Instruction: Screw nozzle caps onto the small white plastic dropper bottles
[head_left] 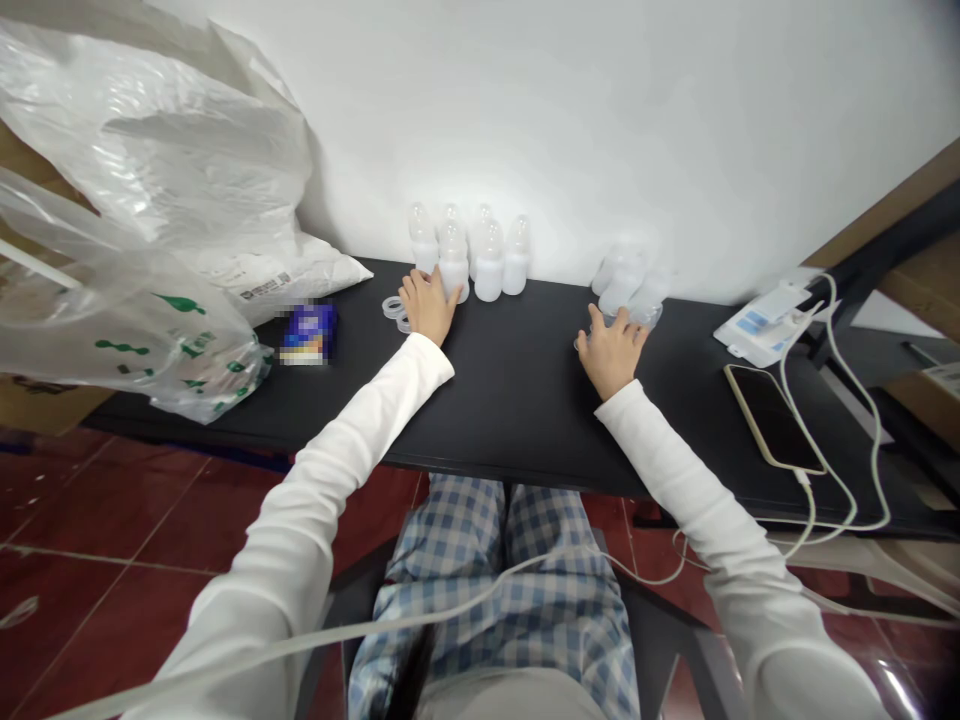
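Several white bottles with clear domed caps [489, 265] stand upright in a group against the wall. My left hand [430, 305] is at the near left of this group, palm down with fingers apart, its thumb beside the front bottle [453, 265]. A few pale rings [393, 307] lie just left of that hand, partly hidden by it. Over the table on the right, my right hand [613, 352] spreads its fingers, close to a cluster of whitish translucent pieces [624, 280]. These pieces are blurred, and some are hidden behind my fingers; I cannot tell their kind.
At the left of the black table [517, 400] sit a big white plastic bag [217, 150], a clear bag with green print [187, 350] and a blue box [311, 332]. A phone [772, 415] on a cable and a white power strip [765, 325] lie at the right.
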